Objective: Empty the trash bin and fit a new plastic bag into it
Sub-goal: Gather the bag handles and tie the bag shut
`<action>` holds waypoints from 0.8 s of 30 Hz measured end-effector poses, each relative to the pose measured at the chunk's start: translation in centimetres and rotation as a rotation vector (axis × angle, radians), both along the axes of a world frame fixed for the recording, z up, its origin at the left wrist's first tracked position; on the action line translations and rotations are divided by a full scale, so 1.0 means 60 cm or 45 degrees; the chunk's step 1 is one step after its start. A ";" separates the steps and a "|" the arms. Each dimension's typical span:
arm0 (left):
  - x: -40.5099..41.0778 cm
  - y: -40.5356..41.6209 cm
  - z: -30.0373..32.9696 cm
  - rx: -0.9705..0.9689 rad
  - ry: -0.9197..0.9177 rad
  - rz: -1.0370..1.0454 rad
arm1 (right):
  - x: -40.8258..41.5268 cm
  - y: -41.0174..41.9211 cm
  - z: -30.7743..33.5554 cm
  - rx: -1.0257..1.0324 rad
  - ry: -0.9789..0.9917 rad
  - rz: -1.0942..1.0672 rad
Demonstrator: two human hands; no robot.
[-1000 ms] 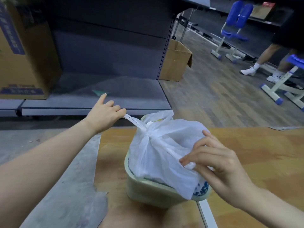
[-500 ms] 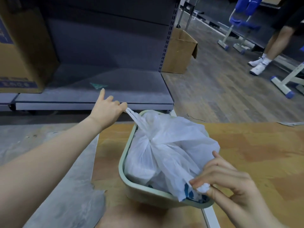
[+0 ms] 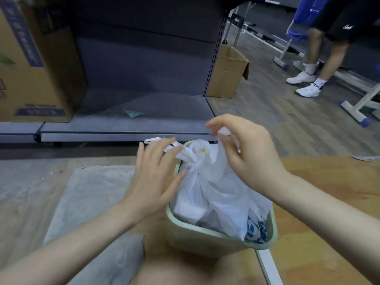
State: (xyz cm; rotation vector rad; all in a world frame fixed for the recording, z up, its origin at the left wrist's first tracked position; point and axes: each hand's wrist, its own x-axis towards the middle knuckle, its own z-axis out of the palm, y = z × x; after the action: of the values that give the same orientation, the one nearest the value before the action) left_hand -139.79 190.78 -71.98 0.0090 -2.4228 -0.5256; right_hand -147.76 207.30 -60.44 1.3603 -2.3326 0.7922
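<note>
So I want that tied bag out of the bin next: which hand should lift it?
Probably the right hand: it already pinches a bag handle above the bin, while the left hand lies open against the knot.

A single wide-angle camera sat on the person's head and looked forward and steeply down. It was close over the trash bin (image 3: 216,237), with both forearms reaching in from the lower corners. Farther off it took in the lowest shelf (image 3: 144,112) ahead and the wooden floor (image 3: 277,120) to the right
</note>
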 end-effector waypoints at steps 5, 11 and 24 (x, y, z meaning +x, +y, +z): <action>0.046 0.026 -0.038 -0.146 -0.034 -0.139 | 0.003 -0.061 -0.054 1.012 0.443 0.166; 0.064 0.039 -0.065 0.306 -0.103 -0.137 | -0.013 -0.070 -0.070 1.405 0.418 0.125; 0.060 0.037 -0.074 0.120 0.005 -0.068 | -0.037 -0.043 -0.107 0.827 0.486 0.170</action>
State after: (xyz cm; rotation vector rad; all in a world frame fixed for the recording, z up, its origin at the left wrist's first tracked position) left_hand -136.20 192.99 -76.42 -0.0169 -2.3978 -0.6627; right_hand -149.97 204.72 -66.84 1.7366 -2.2761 -0.2308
